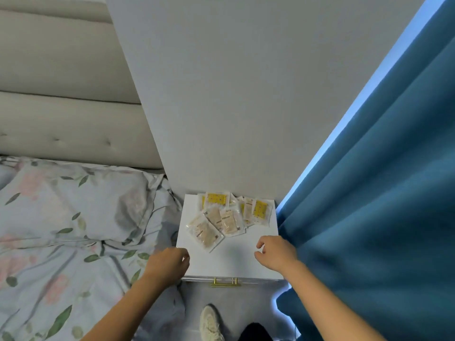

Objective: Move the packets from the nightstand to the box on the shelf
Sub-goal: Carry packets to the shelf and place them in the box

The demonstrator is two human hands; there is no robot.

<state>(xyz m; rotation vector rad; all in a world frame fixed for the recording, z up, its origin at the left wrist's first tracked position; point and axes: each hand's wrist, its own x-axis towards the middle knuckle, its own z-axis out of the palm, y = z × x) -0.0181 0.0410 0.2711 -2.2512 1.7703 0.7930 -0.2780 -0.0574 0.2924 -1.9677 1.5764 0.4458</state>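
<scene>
1. I see the packets (227,216) piled at the back of the white nightstand (234,262)
2. My left hand (168,265) and right hand (277,252) hover nearer, fingers loosely curled, holding nothing

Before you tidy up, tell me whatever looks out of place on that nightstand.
The packets lie in a loose, overlapping heap at the back of the nightstand, tilted at different angles. Nothing looks spilled or torn.
</scene>
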